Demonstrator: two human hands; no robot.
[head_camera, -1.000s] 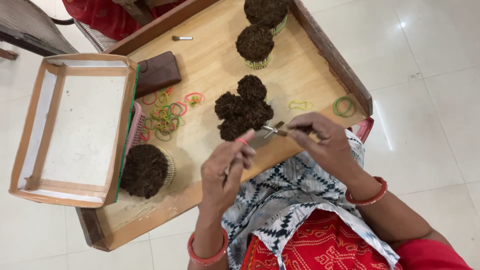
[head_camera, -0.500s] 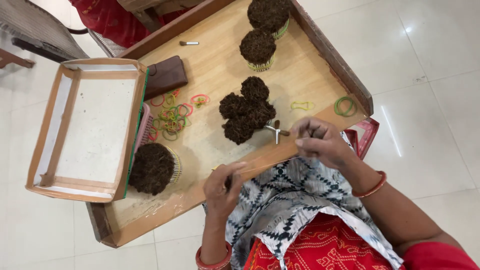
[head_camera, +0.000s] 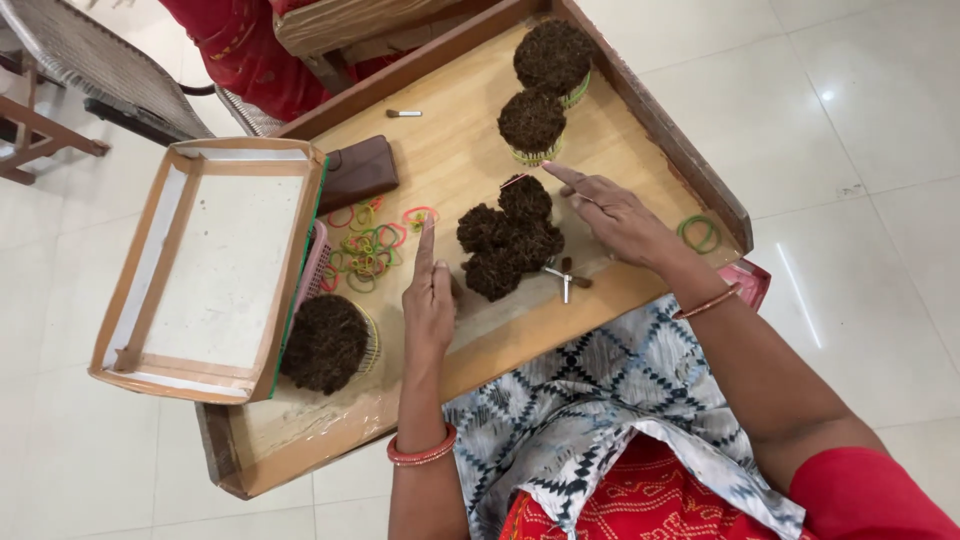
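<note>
My left hand (head_camera: 429, 300) reaches over the wooden tray (head_camera: 660, 115), forefinger stretched toward a heap of coloured rubber bands (head_camera: 368, 250). It holds nothing. My right hand (head_camera: 612, 212) hovers open, fingers spread, just right of a cluster of dark round bundles (head_camera: 505, 240). A thin stick lies at its fingertips. Small scissors (head_camera: 565, 276) lie on the tray below the right hand, let go.
Two more dark bundles (head_camera: 540, 90) stand at the tray's far end, and another (head_camera: 325, 342) sits near the left. An open cardboard box (head_camera: 215, 265) overlaps the tray's left side beside a brown pouch (head_camera: 358, 172). Green bands (head_camera: 698, 233) lie at the right rim. A person in red sits beyond.
Both hands came apart from in front of my body. The scissors were let go onto the tray. My left hand moved toward the rubber bands, my right toward the bundles.
</note>
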